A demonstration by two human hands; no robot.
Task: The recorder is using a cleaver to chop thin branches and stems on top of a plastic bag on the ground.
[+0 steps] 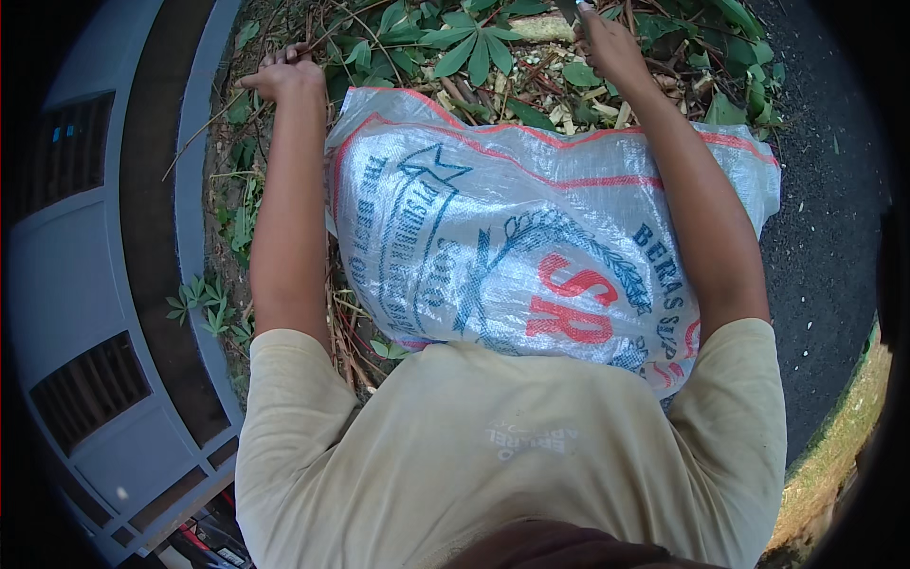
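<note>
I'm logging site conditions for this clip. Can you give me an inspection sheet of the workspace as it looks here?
Surface: bare ground strewn with twigs, beside dark paving.
Job's things: white woven sack with blue and red print, lying between the arms; pile of cut leafy branches beyond it.
Clutter: loose sticks and dry leaves around the pile.
Hands: left hand closed, on twigs at the pile's edge; right hand gripping a stem in the pile.
Cables: nothing seen.
Surroundings: grey concrete kerb with drain grates on the left; strip of grass lower right.
</note>
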